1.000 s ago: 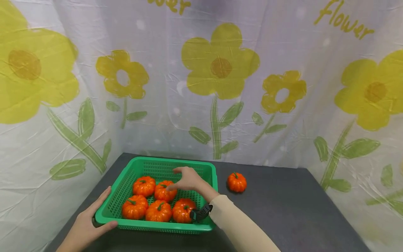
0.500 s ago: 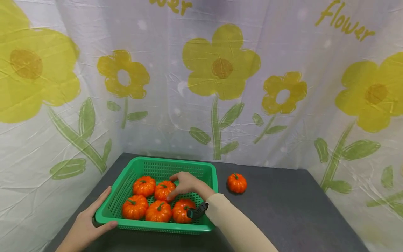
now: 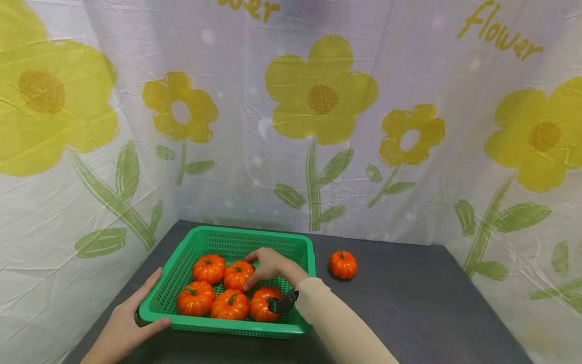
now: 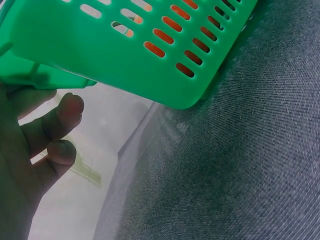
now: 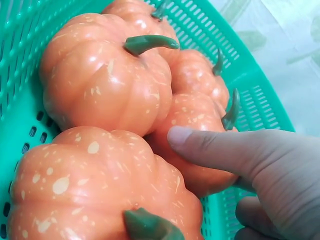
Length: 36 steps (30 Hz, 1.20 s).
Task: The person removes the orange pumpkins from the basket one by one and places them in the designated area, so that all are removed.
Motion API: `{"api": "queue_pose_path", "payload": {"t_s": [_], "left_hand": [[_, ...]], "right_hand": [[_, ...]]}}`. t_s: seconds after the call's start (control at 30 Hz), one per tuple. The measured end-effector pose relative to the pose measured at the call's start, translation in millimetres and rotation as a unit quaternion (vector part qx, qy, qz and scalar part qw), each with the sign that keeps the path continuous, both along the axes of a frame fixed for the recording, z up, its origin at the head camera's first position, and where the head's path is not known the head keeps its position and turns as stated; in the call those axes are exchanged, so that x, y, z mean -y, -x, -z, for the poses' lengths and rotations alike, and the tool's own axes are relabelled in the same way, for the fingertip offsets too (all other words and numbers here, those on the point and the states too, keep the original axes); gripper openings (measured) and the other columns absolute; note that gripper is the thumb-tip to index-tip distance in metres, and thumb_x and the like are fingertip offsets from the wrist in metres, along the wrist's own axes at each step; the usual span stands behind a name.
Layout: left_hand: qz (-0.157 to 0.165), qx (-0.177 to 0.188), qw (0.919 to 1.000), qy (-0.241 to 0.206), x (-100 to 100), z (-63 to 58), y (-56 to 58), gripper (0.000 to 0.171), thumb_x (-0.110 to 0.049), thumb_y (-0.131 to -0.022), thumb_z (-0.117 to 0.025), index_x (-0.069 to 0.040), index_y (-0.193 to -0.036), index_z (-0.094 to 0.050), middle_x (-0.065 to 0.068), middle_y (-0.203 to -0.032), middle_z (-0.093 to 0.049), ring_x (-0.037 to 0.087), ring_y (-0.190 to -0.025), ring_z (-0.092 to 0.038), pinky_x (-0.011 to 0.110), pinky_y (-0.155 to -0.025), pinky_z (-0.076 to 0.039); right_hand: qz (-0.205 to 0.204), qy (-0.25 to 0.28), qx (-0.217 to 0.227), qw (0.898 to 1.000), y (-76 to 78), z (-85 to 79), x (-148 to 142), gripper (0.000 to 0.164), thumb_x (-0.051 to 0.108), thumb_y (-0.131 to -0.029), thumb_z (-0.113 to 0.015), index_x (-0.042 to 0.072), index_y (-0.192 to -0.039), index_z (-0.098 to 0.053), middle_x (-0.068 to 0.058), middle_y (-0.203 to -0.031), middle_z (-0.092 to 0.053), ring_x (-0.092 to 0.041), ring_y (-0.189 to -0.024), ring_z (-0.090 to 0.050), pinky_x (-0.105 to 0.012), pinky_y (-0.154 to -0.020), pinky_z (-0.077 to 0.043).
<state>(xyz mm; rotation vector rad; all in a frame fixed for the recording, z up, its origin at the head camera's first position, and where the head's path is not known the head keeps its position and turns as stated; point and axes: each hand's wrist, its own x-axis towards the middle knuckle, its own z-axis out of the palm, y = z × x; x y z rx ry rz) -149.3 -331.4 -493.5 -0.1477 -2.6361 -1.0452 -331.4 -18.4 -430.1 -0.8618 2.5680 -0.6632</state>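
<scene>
Inside the green plastic basket [image 3: 241, 328] sit several small orange pumpkins with green stems. My right hand [image 3: 271, 265] reaches over the right side and grips the back middle pumpkin [image 3: 236, 275]. In the right wrist view its thumb [image 5: 215, 145] presses on that pumpkin [image 5: 187, 175], and the other fingers are partly hidden behind it. At the basket's front left corner my left hand [image 3: 125, 321] holds the rim, thumb over the front edge and fingers along the left side. Below the rim, the left wrist view shows bent fingertips [image 4: 70, 110] beside the basket wall [image 4: 120, 60].
Another orange pumpkin [image 3: 343, 264] sits on the dark grey tabletop [image 3: 409, 303], to the right of the basket. A white curtain [image 3: 236, 151] with yellow flowers stands behind and on both sides. Near the front right pumpkin [image 3: 265, 303] is a dark wristband [image 3: 284, 302].
My right hand has come down and slightly left onto the back middle pumpkin, its thumb and fingers closing around it. The left hand stays at the basket corner.
</scene>
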Motion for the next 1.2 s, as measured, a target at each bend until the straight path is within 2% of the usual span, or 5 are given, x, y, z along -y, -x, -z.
{"api": "queue_pose_path", "payload": {"t_s": [0.1,0.37,0.7,1.1,1.2], "left_hand": [[-0.002,-0.004,1.0000,0.002,0.0,-0.2,0.2,0.103,-0.030,-0.090,-0.086,-0.036,-0.171,-0.022,-0.025,-0.167,-0.021,-0.032,-0.126,-0.016,0.063,-0.097,-0.047],[-0.001,-0.017,0.9998,0.010,1.8,0.7,0.1,0.102,-0.030,-0.089,-0.087,-0.037,-0.170,-0.026,-0.043,-0.157,-0.017,-0.032,-0.125,-0.018,0.012,-0.089,-0.040],[0.004,-0.014,0.9999,0.000,0.8,3.4,1.7,0.104,-0.030,-0.090,-0.087,-0.035,-0.171,-0.023,-0.044,-0.156,-0.014,-0.031,-0.125,-0.015,0.073,-0.096,-0.047],[0.003,-0.010,0.9999,-0.004,0.8,2.8,1.9,0.103,-0.030,-0.090,-0.086,-0.036,-0.171,-0.022,-0.047,-0.153,-0.014,-0.033,-0.124,-0.014,0.073,-0.096,-0.046],[-0.002,-0.014,0.9999,0.005,1.1,3.0,1.8,0.104,-0.030,-0.089,-0.087,-0.036,-0.170,-0.023,-0.046,-0.155,-0.016,-0.034,-0.124,-0.015,0.056,-0.098,-0.050]], "right_hand": [[-0.004,-0.003,-0.009,1.000,0.9,-0.4,-0.3,0.073,0.034,-0.082,-0.095,0.014,-0.146,-0.067,-0.003,-0.143,-0.067,-0.020,-0.131,-0.062,-0.033,-0.104,-0.055],[0.009,-0.008,-0.025,1.000,-0.8,-0.8,0.8,0.071,0.041,-0.081,-0.094,0.014,-0.142,-0.069,-0.002,-0.140,-0.069,-0.020,-0.126,-0.065,-0.032,-0.099,-0.058],[0.032,-0.005,-0.041,0.999,-4.0,-4.7,1.6,0.072,0.044,-0.083,-0.092,0.011,-0.142,-0.069,-0.005,-0.139,-0.069,-0.023,-0.122,-0.065,-0.035,-0.096,-0.059],[0.051,0.044,-0.064,0.996,-11.4,-15.0,-10.9,0.077,0.048,-0.084,-0.089,0.008,-0.146,-0.065,-0.007,-0.139,-0.069,-0.024,-0.121,-0.066,-0.036,-0.095,-0.059],[0.053,0.066,-0.067,0.994,-13.8,-17.0,-15.9,0.076,0.046,-0.086,-0.089,0.006,-0.146,-0.065,-0.009,-0.137,-0.070,-0.027,-0.121,-0.066,-0.038,-0.096,-0.059]]}}
